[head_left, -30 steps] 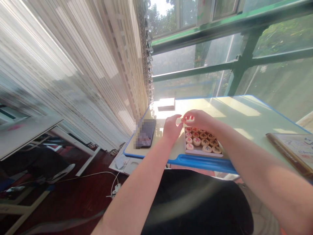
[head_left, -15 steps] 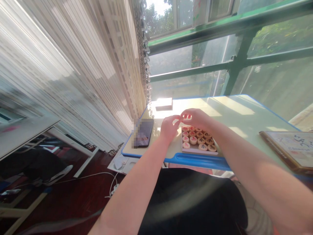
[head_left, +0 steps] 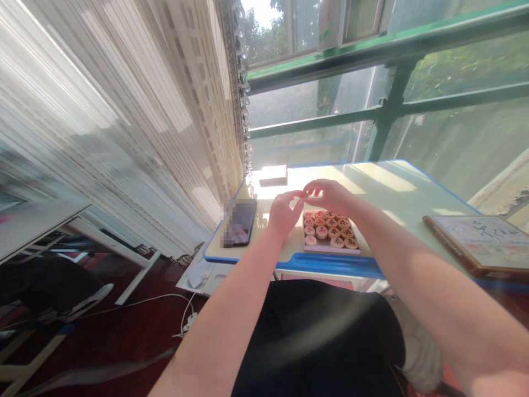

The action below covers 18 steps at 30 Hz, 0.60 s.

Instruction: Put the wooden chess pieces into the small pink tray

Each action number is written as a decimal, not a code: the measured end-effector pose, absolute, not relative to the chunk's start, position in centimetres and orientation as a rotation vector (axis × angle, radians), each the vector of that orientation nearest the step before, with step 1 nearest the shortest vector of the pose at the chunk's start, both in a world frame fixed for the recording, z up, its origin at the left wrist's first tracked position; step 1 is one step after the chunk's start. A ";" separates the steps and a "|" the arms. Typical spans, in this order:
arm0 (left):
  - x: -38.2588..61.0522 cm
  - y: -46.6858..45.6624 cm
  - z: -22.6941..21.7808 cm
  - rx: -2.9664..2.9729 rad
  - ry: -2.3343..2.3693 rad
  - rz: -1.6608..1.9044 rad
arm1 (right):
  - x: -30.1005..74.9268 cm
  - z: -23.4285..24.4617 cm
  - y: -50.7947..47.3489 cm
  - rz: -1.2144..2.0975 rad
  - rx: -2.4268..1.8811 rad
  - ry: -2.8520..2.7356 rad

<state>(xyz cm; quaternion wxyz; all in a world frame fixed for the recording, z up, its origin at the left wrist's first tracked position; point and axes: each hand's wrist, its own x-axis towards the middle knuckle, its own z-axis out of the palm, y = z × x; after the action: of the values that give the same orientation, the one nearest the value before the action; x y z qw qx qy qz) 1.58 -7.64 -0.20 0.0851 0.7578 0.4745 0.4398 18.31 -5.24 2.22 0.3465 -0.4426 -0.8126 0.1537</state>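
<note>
Just behind a shallow box [head_left: 333,250] of Chinese chess pieces, my left hand [head_left: 284,214] and my right hand [head_left: 328,194] meet at the fingertips. Both are closed in a pinch. Whatever they may hold between them is too small or hidden to make out. Round wooden Chinese chess pieces [head_left: 322,232], marked with red or black characters, fill most of the box in rows. One gap shows in the front row. My right hand and forearm cover part of the box's back right corner.
A dark tablet or phone [head_left: 242,223] lies at the table's left side. Behind it is a small white box [head_left: 273,175]. A flat brown-edged box [head_left: 483,242] lies at the right. The table [head_left: 397,204] has a blue edge; a curtain [head_left: 165,110] hangs at its left.
The view has shifted slightly, so the table and its things appear a little further left. My hands stay together at the fingertips, with only a slight change in finger position.
</note>
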 end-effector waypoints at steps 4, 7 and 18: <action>1.7 -8.3 0.1 2.222 1.350 1.424 | 18.7 3.0 -7.1 0.486 -1.150 -1.948; 1.6 -8.5 0.1 2.249 1.334 1.390 | 19.2 3.2 -9.9 0.475 -1.210 -1.817; 2.1 -9.3 0.1 2.252 1.423 1.314 | 20.8 -1.9 -17.9 0.285 -1.238 -1.734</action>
<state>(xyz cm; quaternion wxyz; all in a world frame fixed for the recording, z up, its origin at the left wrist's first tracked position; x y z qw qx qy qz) 2.08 -9.30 0.13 0.0855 0.7555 0.4773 0.4406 20.81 -17.92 -1.90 0.4759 -0.5064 -0.7095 0.1166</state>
